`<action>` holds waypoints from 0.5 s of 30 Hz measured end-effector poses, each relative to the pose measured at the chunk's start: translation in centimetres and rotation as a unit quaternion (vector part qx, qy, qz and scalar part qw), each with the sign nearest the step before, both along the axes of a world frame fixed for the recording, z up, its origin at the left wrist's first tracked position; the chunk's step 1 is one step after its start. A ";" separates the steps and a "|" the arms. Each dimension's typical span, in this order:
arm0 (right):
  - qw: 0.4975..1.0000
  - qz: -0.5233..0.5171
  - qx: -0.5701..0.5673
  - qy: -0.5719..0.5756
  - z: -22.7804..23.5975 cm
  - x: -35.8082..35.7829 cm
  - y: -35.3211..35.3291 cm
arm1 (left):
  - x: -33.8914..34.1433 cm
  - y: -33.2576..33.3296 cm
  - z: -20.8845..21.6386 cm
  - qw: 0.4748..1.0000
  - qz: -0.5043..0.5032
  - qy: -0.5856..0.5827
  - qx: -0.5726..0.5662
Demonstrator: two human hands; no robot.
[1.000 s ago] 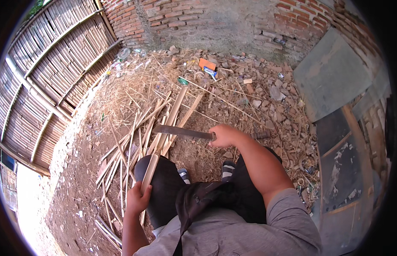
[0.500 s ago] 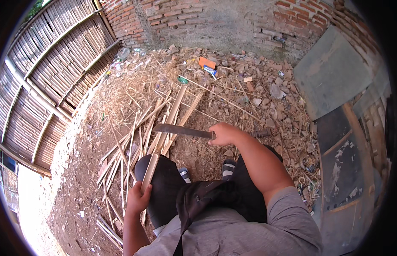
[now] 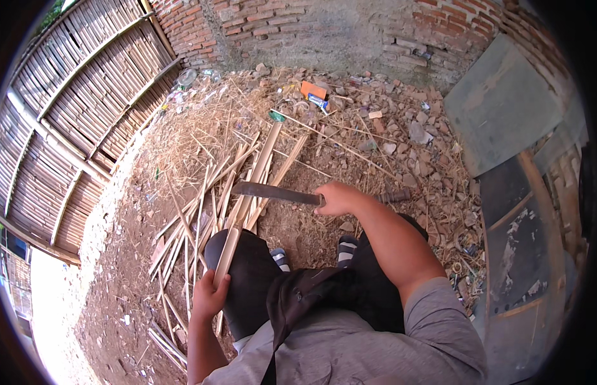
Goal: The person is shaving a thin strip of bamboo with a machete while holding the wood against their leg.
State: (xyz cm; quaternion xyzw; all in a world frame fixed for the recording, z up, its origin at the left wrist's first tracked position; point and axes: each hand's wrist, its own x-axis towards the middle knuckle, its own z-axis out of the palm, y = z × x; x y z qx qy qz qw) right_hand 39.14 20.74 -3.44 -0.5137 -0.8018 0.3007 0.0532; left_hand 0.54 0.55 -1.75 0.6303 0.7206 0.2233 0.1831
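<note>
My left hand (image 3: 210,295) is closed around the near end of a long split bamboo piece (image 3: 228,252), which slants away over my left knee. Its hollow, pale inner side faces up. In my right hand (image 3: 337,198) is the handle of a machete (image 3: 278,193), its dark, broad blade pointing left. The blade's tip end lies across or just over the bamboo beyond my knee; whether they touch I cannot tell. Under and beside this piece, several thin bamboo strips (image 3: 199,212) lie in a loose heap on the ground.
Rubble (image 3: 401,151), straw and litter cover the soil ahead, up to a brick wall (image 3: 298,32). A bamboo fence (image 3: 87,102) stands at the left. Grey and dark panels (image 3: 507,109) lean at the right. A black bag (image 3: 302,298) hangs at my lap.
The view has shifted very slightly. Both hands, the machete and the bamboo piece keep nearly the same places.
</note>
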 end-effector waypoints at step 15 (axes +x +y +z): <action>1.000 0.015 0.003 0.009 -1.3 -0.2 0.4 | 0.3 0.1 0.3 0.998 0.011 -0.062 -0.020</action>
